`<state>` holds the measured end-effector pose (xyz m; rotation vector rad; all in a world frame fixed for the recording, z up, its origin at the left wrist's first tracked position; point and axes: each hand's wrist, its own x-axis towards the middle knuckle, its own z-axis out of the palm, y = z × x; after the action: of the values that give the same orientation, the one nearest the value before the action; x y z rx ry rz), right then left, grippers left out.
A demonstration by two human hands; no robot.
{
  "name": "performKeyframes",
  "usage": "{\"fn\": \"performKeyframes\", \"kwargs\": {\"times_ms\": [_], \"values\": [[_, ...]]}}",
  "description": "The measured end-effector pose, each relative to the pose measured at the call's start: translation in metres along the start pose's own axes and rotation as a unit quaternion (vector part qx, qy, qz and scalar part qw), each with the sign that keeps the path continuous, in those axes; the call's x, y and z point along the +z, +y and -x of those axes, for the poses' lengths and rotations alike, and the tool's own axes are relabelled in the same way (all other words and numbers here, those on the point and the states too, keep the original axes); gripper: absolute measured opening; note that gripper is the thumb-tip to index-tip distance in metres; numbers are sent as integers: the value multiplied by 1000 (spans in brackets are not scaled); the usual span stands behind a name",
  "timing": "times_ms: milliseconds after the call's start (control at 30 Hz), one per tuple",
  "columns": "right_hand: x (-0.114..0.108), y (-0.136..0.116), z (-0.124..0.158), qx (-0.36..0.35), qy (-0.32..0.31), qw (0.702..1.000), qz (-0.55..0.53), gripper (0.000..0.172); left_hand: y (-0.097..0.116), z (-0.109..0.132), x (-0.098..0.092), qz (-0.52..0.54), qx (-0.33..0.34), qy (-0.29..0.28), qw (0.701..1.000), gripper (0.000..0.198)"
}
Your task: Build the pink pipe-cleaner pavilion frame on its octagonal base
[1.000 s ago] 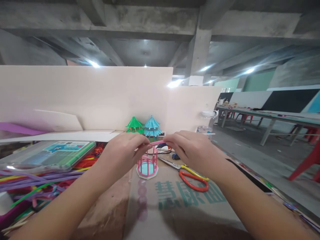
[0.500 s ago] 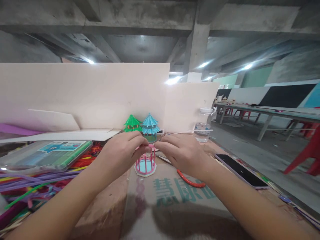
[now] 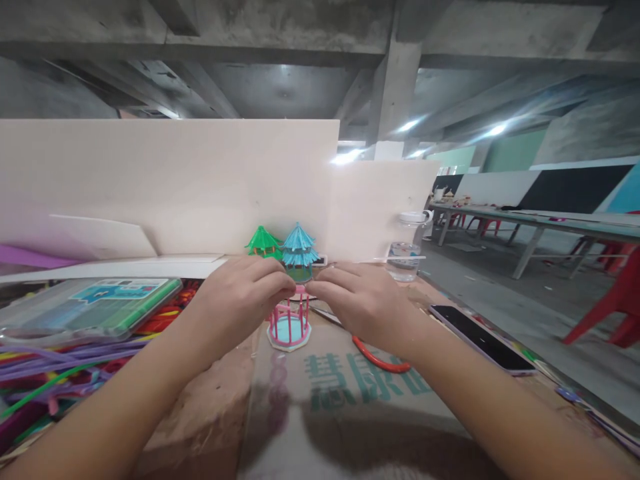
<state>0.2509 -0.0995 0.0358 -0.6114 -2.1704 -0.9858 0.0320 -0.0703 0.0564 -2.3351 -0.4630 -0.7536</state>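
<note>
Pink pavilion (image 3: 289, 325) has base and posts up but no roof, left hand (image 3: 240, 293) and right hand (image 3: 365, 300) pinching its top rim; green pavilion (image 3: 263, 241) and blue pavilion (image 3: 299, 248) behind look finished.

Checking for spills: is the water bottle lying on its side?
No, the bottle stands upright, cap on top, beyond the right hand.

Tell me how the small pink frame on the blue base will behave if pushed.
The pink frame probably weighs little: thin posts, open gaps. It likely bends or crushes under a firm pinch. Its flat, wide blue base on the cardboard suggests sliding rather than tipping.
</note>
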Motion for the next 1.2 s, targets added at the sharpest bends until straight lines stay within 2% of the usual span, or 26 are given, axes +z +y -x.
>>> {"fn": "performKeyframes", "kwargs": {"times_ms": [100, 233, 433, 533, 667, 867, 1033, 1200], "values": [[-2, 1, 0, 23, -16, 1000, -6, 27, 0, -2, -1, -3, -12, 12, 1000, 32], [-3, 0, -1, 42, -15, 999, -1, 27, 1, -2, 0, 1, -8, 32, 999, 29], [0, 1, -1, 58, 0, 998, -39, 23, 1, -1, 3, 54, -36, 8, 998, 23], [4, 4, 2, 77, -18, 993, -82, 21, -3, 1, 7, 103, -71, -32, 992, 24], [15, 10, 7, 110, -28, 984, -140, 18, -17, 9, 22, 130, -127, -142, 973, 20], [33, 15, 12, 115, -85, 979, -145, 17, -35, 17, 42, 185, -146, -236, 943, 18], [37, 11, 11, 124, -149, 969, -155, 16, -31, 15, 47, 214, -180, -252, 926, 20], [35, 6, 11, 112, -169, 967, -155, 16, -30, 18, 53, 240, -162, -247, 925, 25]]}}
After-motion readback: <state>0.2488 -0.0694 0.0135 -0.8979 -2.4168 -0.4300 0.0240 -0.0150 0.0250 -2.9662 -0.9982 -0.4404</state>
